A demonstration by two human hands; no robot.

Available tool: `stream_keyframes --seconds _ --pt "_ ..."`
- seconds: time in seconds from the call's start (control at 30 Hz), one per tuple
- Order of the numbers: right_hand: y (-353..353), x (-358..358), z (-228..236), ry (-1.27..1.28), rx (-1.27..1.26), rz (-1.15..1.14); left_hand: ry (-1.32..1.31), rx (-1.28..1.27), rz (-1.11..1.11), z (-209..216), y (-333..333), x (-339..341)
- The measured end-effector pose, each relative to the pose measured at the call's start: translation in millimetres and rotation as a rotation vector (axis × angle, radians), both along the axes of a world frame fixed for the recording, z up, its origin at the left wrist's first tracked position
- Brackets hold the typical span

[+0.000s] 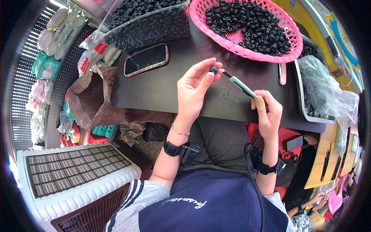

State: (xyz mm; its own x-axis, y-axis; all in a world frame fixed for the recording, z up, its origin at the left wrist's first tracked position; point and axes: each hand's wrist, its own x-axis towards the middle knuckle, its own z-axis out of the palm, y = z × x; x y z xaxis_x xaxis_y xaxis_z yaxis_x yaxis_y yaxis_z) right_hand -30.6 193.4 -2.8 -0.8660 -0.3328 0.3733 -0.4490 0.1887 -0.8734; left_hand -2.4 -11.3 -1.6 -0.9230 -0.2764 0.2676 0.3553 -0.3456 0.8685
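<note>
My left hand (191, 87) pinches a small round black part (213, 69), rubbery-looking, between thumb and fingers above the dark table (158, 89). In my right hand (267, 114) is a utility knife (242, 86) with a pale blue-grey handle. Its dark blade points up and left, close beside the black part; whether they touch I cannot tell. A tan cover seems to wrap a digit of the right hand. Dark crumbs lie on the table beneath the knife. Beyond the hands, a pink basket (266, 58) holds many similar black parts.
A clear bin (145, 16) of black parts stands far left, with a phone (147, 59) in front. At right is a white tray (300, 98) with a plastic bag (324, 87). A brown bag (91, 98) hangs at the table's left, above an air cooler (127, 168).
</note>
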Motion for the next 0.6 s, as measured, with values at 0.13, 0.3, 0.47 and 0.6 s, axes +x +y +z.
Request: stream_keyframes --seconds 0.13,0.3,0.47,0.6 --pt "-1.1 0.8 2.6 0.005 0.019 -0.007 -0.007 -0.016 -0.012 -2.7 -2.2 -0.7" --pt "0.0 0.1 0.6 0.003 0.013 -0.009 0.043 0.002 -0.039 -6.4 -2.5 -1.6" --pt "0.0 0.2 0.9 0.014 0.024 -0.007 0.075 0.016 -0.059 -6.2 -2.2 -1.0" --pt "-0.7 0.5 1.5 0.001 0.015 -0.004 0.086 -0.047 -0.038 -6.1 -2.5 1.1"
